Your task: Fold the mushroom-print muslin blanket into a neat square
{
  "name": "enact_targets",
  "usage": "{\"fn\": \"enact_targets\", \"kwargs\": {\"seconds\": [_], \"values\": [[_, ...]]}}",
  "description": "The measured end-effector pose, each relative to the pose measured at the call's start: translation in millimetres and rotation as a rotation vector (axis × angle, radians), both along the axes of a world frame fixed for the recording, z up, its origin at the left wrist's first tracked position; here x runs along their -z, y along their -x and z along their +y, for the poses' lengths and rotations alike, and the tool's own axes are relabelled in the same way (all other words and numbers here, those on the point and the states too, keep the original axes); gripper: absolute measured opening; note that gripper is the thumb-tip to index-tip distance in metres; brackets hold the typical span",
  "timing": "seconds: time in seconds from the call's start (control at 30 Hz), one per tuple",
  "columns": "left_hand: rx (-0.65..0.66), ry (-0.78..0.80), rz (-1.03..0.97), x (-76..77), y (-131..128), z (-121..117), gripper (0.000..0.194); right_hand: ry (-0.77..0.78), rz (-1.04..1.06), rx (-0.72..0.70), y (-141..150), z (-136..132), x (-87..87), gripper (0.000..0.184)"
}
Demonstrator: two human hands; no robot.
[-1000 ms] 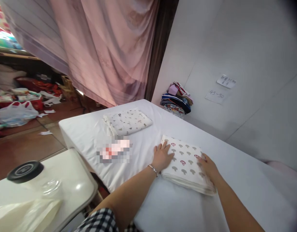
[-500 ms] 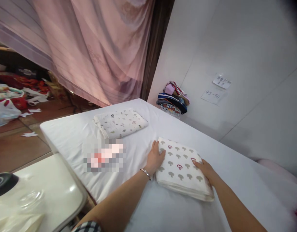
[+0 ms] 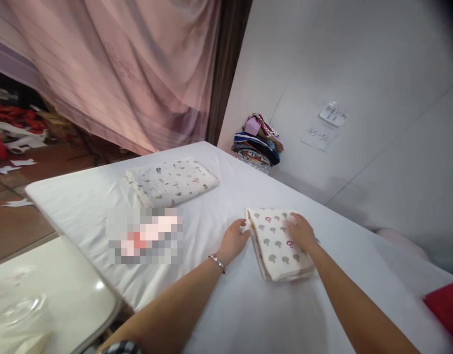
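Observation:
A folded white cloth [image 3: 280, 246] with grey and red mushroom prints lies on the white-covered table [image 3: 226, 314]. Just off its left edge is my left hand [image 3: 235, 241], fingers bent but apart, holding nothing; a bracelet circles that wrist. My right hand [image 3: 303, 232] rests over the cloth's upper right part, its fingers spread and slightly blurred. Farther left on the same table lies another folded white cloth [image 3: 172, 182] with small scattered prints. In front of that one, a pixelated patch [image 3: 147, 236] hides a pinkish thing.
Stacked folded clothes [image 3: 256, 142] stand by the wall beyond the table. Two paper notes [image 3: 324, 125] are stuck on the wall. A pink curtain [image 3: 145, 73] hangs behind. At lower left is a cream surface [image 3: 75, 285]; something red [image 3: 445, 305] sits at the right edge.
The mushroom cloth looks narrower, with its left edge raised in a fold. My right hand has moved from its right edge onto its top; my left hand has come off it. The view has shifted.

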State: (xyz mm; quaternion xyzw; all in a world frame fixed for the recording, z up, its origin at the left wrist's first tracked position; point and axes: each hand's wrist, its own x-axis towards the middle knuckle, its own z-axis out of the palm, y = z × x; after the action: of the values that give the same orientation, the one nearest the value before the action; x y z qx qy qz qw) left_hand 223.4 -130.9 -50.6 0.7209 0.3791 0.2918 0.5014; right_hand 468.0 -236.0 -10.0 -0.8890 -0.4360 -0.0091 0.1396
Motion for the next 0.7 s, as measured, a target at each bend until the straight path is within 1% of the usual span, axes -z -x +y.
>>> {"fn": "enact_targets", "kwargs": {"seconds": [0.07, 0.13, 0.2, 0.27, 0.37, 0.43, 0.5, 0.6, 0.7], "values": [[0.050, -0.019, 0.007, -1.7, 0, -1, 0.026, -0.017, -0.046, -0.138, 31, 4, 1.3, 0.052], [0.103, -0.054, 0.015, -3.8, 0, -2, 0.022, 0.026, -0.046, -0.230, 59, 4, 5.6, 0.052], [0.137, -0.089, 0.012, -5.5, 1, -3, 0.023, 0.100, -0.028, -0.279, 78, 3, 11.8, 0.052], [0.144, -0.114, 0.011, -6.4, 2, -2, 0.024, 0.157, 0.007, -0.283, 87, 1, 16.7, 0.052], [0.112, -0.172, 0.066, -7.3, 4, 2, 0.025, 0.152, 0.093, -0.262, 83, 1, 16.3, 0.053], [0.058, -0.236, 0.129, -9.1, 3, 7, 0.028, 0.091, 0.130, -0.249, 75, 1, 11.9, 0.053], [0.015, -0.316, 0.204, -12.6, -1, 13, 0.030, 0.030, 0.114, -0.213, 65, 2, 6.9, 0.053], [0.017, -0.406, 0.345, -19.0, -14, 23, 0.031, 0.021, 0.070, -0.064, 46, 0, 2.5, 0.052], [0.020, -0.417, 0.416, -20.5, -29, 31, 0.027, 0.050, 0.082, 0.101, 20, -6, 2.8, 0.053]]}}
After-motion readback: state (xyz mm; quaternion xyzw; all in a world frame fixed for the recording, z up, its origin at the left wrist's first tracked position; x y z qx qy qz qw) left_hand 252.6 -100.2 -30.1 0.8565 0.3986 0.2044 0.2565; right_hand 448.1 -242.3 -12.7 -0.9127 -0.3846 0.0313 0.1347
